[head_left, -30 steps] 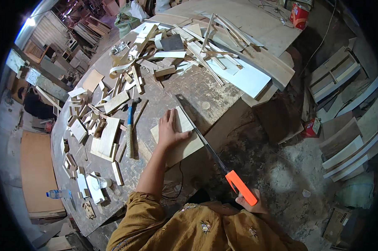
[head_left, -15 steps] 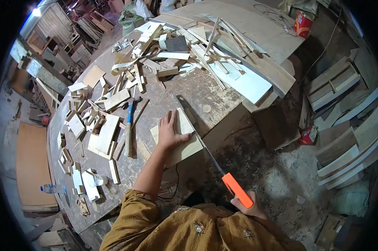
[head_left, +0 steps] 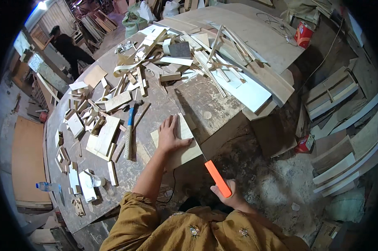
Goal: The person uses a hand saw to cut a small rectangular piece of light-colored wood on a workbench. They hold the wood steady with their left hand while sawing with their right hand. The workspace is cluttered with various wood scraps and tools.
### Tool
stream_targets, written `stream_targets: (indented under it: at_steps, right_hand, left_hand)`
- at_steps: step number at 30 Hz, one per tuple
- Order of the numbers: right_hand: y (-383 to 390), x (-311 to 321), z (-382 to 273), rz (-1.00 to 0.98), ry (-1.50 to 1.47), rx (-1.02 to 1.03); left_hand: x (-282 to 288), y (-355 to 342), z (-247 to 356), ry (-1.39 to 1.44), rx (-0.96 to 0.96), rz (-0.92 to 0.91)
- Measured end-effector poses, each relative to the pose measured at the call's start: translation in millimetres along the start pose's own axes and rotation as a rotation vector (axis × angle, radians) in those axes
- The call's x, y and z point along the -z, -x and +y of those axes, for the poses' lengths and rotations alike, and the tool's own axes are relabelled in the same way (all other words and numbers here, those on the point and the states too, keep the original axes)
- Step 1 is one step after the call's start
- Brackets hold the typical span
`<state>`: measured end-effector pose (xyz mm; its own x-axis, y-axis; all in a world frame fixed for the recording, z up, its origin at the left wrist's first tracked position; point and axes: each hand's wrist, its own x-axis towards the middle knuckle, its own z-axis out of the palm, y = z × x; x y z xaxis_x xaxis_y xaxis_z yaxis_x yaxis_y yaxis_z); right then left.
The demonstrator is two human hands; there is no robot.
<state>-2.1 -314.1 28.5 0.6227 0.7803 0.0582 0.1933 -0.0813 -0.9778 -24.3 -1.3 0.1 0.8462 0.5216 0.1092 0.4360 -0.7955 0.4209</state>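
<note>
A pale wooden board (head_left: pixel 184 155) lies at the near edge of the worktable. My left hand (head_left: pixel 171 137) presses flat on it, fingers stretched forward and thumb out toward its right side. In my right hand (head_left: pixel 227 194) is a handsaw (head_left: pixel 217 177), gripped by the rear of its orange handle. The thin blade runs away from me along the board's right edge, over the table. How deep its teeth sit in the wood cannot be made out. Left of the board rests a hammer (head_left: pixel 131 125) with a blue and pale handle.
Wood offcuts (head_left: pixel 109 136) and long strips (head_left: pixel 210 73) cover much of the worktable (head_left: pixel 155 94). A plastic cup (head_left: pixel 98 180) and a bottle (head_left: pixel 44 186) are at the left. Curved panels (head_left: pixel 347 167) lean at the right. Someone in dark clothes (head_left: pixel 67 48) is at the far left.
The saw and my right hand have moved forward and to the left, the handle now closer to the board. My left hand stays on the board. A person has come into view at the far left.
</note>
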Motion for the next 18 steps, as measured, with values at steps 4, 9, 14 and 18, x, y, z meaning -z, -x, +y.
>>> stream_targets:
  at_steps: [4, 9, 14, 18]
  right_hand:
    - [26.9, 12.9, 13.4, -0.052, 0.129, 0.069]
    - [21.3, 10.1, 6.3, -0.087, -0.06, -0.043]
    - [-9.9, -2.9, 5.3, 0.011, 0.002, 0.027]
    - [67.7, 9.2, 21.1, 0.086, -0.052, -0.168]
  left_hand:
    - [-3.2, -5.0, -1.5, 0.009, -0.03, 0.034]
    - [-3.9, -1.3, -5.3, -0.005, -0.026, 0.048]
    - [-3.0, -1.3, 0.7, 0.019, -0.014, 0.055]
    - [0.9, -1.8, 3.3, 0.03, 0.012, 0.038]
